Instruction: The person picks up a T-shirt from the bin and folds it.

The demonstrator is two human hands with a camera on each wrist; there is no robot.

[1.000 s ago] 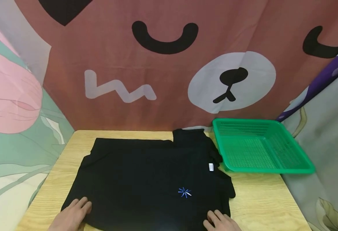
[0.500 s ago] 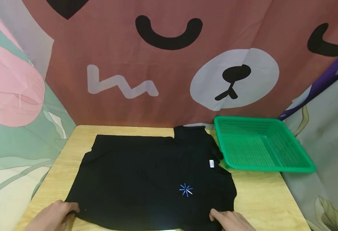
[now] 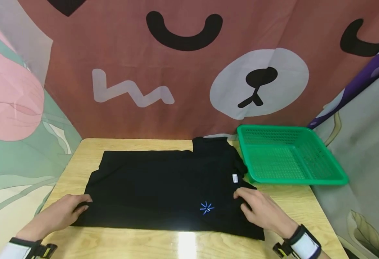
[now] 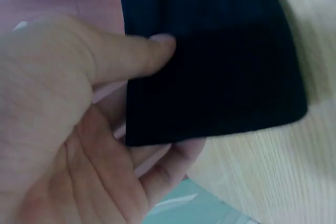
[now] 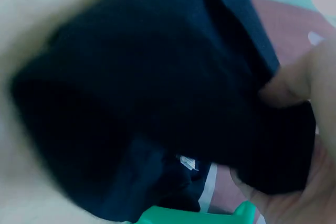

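A black T-shirt (image 3: 150, 187) lies sideways across the table, its near part folded upward. It bears a white label (image 3: 235, 178) and a blue starburst print (image 3: 207, 207). At its left edge my left hand (image 3: 67, 210) pinches the cloth; in the left wrist view the thumb of that hand (image 4: 79, 103) lies over the black fabric (image 4: 210, 87), with fingers beneath. My right hand (image 3: 262, 208) grips the shirt at its right side, below the label. In the right wrist view, black cloth (image 5: 147, 77) hangs between thumb and fingers of the right hand (image 5: 320, 82).
A green plastic basket (image 3: 306, 181) stands at the table's back right, close against the shirt. Bare wood of the table (image 3: 137, 241) shows along the front. A curtain with a bear print (image 3: 127, 122) hangs behind the table.
Both hands have moved from the shirt's near corners away from me, carrying the near edge up and over. The front strip of table is now uncovered. The basket has stayed put.
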